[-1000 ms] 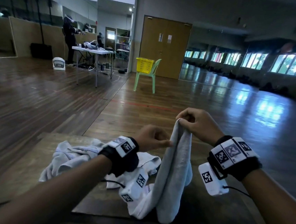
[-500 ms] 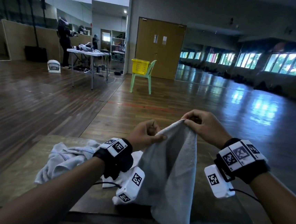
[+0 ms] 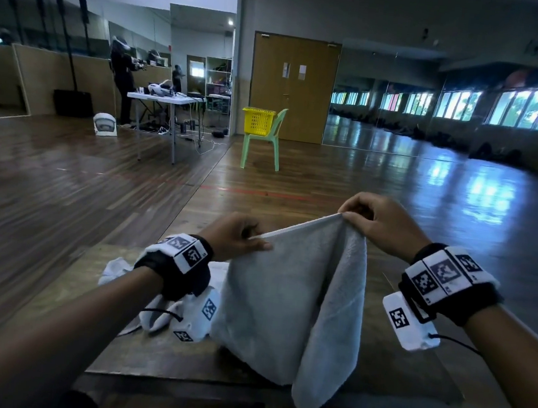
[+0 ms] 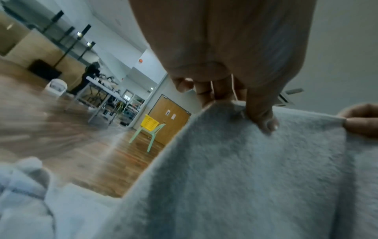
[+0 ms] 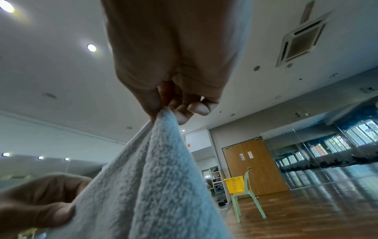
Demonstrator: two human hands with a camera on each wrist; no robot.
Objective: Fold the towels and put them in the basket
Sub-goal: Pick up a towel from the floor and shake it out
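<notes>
Far left of the hall: person in dark clothes (image 3: 120, 81) standing behind a white folding table (image 3: 164, 97) with gear on it, white device (image 3: 104, 124) on the wood floor just beside.

Near table (image 3: 66, 286), left part: crumpled white towels (image 3: 116, 271) in a heap, partly hidden behind the left forearm and wrist band.

Left hand (image 3: 236, 237), fingers curled, pinches the top edge of a grey towel (image 3: 277, 303) between thumb and fingers; left wrist view shows the thumb (image 4: 263, 116) pressed on the cloth face, hem tucked under the fingers.

Grey towel is held up off the table, top hem stretched taut between both hands, sloping up toward the right. Body hangs in one big vertical fold; lower end drapes over the table's near edge, right of middle.

Right hand (image 3: 380, 224), higher than the left, fingers curled, pinches the towel's other top corner; right wrist view shows the corner bunched between thumb and fingers (image 5: 184, 113).

Far back, roughly centre: yellow basket (image 3: 258, 121) sits on the seat of a green plastic chair (image 3: 268, 144) in front of wooden double doors (image 3: 293, 87), well apart from the table and towels. Right side: mirrored wall, row of bright windows (image 3: 530, 105).
</notes>
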